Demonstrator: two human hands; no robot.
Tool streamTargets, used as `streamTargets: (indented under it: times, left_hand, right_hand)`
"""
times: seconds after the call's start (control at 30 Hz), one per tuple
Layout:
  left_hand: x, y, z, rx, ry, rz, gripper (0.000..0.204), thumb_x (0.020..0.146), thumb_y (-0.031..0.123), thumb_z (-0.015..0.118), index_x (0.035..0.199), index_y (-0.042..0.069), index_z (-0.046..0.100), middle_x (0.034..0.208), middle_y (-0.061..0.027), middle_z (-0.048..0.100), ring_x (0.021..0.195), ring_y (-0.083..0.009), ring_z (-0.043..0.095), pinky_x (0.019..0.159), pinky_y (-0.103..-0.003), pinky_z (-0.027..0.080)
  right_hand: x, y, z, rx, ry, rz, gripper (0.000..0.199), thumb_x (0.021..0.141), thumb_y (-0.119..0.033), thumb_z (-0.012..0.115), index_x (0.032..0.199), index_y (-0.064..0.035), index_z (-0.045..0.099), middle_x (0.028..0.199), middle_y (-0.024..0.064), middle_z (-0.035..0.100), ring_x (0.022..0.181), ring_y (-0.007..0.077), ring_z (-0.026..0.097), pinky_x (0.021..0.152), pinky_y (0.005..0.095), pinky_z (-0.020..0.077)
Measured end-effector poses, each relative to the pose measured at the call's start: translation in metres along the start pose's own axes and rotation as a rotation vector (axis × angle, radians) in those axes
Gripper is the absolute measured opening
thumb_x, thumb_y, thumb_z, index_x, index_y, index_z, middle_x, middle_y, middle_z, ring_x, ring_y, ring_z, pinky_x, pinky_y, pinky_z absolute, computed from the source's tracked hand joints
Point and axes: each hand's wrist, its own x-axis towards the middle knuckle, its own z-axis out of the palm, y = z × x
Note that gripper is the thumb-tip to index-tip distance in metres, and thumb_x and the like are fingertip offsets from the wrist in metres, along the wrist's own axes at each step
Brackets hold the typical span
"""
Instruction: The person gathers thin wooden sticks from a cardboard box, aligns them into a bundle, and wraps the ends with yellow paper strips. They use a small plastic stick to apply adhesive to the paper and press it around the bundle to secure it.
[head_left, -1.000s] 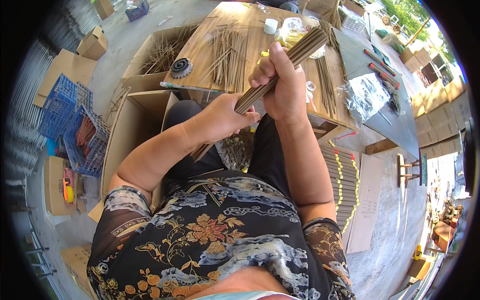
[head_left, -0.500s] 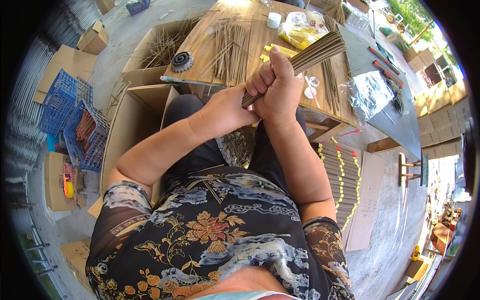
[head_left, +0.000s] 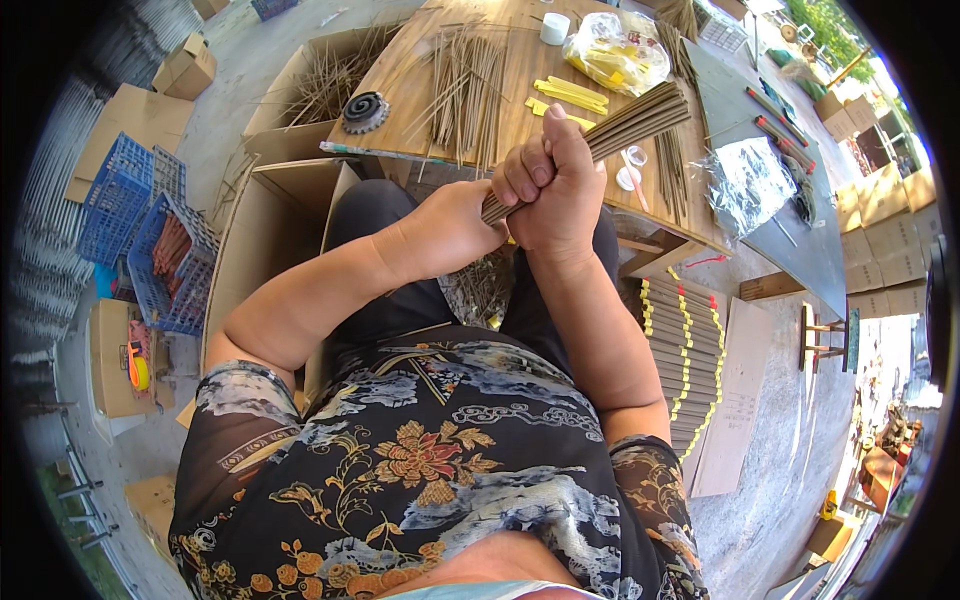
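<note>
Left hand (head_left: 452, 232): centre of frame, fingers wrapped around the lower end of the bundle.
Right hand (head_left: 553, 190): just right of it, fingers clamped on the bundle.
Bundle of sticks (head_left: 630, 122): slants toward upper right, above the table.
Wooden table (head_left: 520, 120): upper centre, loose sticks (head_left: 463, 85) scattered.

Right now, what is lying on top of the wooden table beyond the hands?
On the wooden table: loose thin sticks, yellow strips, a clear bag, a dark spiral coil and a small white cup. The held stick bundle and right hand cover part of the tabletop.
</note>
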Motion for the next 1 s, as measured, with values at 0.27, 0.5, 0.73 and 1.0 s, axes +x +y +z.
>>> streamTargets:
  times: [0.27, 0.5, 0.73, 1.0]
  left_hand:
    - [-0.002, -0.01, 0.003, 0.207, 0.187, 0.06, 0.023, 0.075, 0.012, 0.057, 0.091, -0.001, 0.05, 0.079, -0.0228, 0.058, 0.079, -0.0383, 0.055, 0.069, -0.041, 0.045]
    - [-0.008, -0.013, 0.004, 0.097, 0.15, 0.0, 0.027, 0.076, 0.012, 0.059, 0.096, -0.002, 0.047, 0.079, -0.0191, 0.058, 0.075, -0.0317, 0.058, 0.066, -0.036, 0.045]
    - [-0.02, -0.025, -0.013, -0.568, -0.113, -0.197, 0.032, 0.091, 0.03, 0.042, 0.097, -0.001, 0.048, 0.085, -0.0062, 0.054, 0.062, -0.0083, 0.046, 0.054, -0.021, 0.04]
    - [-0.02, -0.026, -0.016, -0.67, -0.109, -0.261, 0.041, 0.093, 0.038, 0.032, 0.092, 0.001, 0.048, 0.076, -0.0049, 0.052, 0.056, -0.006, 0.042, 0.05, -0.018, 0.037]
  right_hand:
    - [0.006, 0.006, -0.006, 0.01, -0.013, -0.032, 0.026, 0.085, -0.023, 0.046, 0.063, -0.0143, 0.036, 0.046, -0.0031, 0.031, 0.038, 0.0096, 0.031, 0.04, 0.0259, 0.0319]
    - [0.015, 0.008, -0.013, 0.089, 0.077, 0.005, 0.025, 0.083, -0.015, 0.05, 0.061, -0.0112, 0.036, 0.046, -0.0005, 0.032, 0.035, 0.0115, 0.031, 0.035, 0.027, 0.0307]
    - [0.022, 0.014, -0.012, 0.075, 0.077, 0.08, 0.025, 0.082, -0.016, 0.048, 0.061, -0.0111, 0.036, 0.046, -0.0012, 0.031, 0.035, 0.0107, 0.029, 0.035, 0.0262, 0.0293]
    - [0.029, 0.026, -0.01, 0.072, 0.084, 0.16, 0.031, 0.086, -0.021, 0.045, 0.058, -0.0133, 0.035, 0.045, -0.0045, 0.028, 0.035, 0.008, 0.027, 0.035, 0.0236, 0.0276]
